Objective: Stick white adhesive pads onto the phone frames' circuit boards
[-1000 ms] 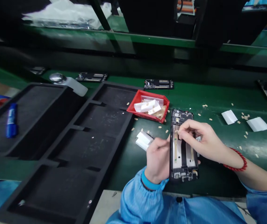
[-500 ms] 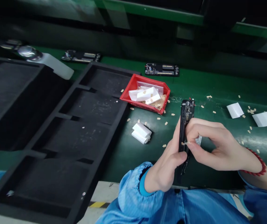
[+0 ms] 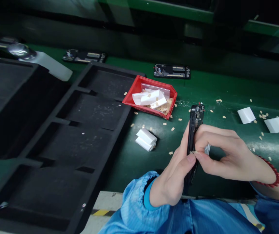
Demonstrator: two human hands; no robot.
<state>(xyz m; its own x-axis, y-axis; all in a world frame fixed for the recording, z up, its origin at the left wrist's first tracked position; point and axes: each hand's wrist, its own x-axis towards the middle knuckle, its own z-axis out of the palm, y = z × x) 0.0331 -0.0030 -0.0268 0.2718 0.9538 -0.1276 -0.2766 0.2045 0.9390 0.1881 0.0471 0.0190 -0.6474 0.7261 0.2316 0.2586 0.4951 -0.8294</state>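
Observation:
A black phone frame [image 3: 194,123] stands on edge over the green belt, its circuit end pointing away from me. My left hand [image 3: 172,177] grips it from the left, thumb against its side. My right hand [image 3: 223,152] is closed at the frame's right side, thumb and forefinger pinching a tiny tan strip against the edge. A small white tag shows between the right fingers. A red bead bracelet [image 3: 272,170] circles my right wrist.
A red bin [image 3: 151,101] of white pieces and tan scraps sits ahead. Folded white pieces [image 3: 146,139] lie near it. Black foam trays [image 3: 80,130] fill the left. Two phone boards [image 3: 172,71] [image 3: 84,56] and white papers [image 3: 246,115] [image 3: 276,124] lie on the belt [image 3: 227,91].
The phone frame turned from lying flat to standing on edge between my hands. My right fingers moved from its face to pinch at its side. The view dropped and shifted slightly.

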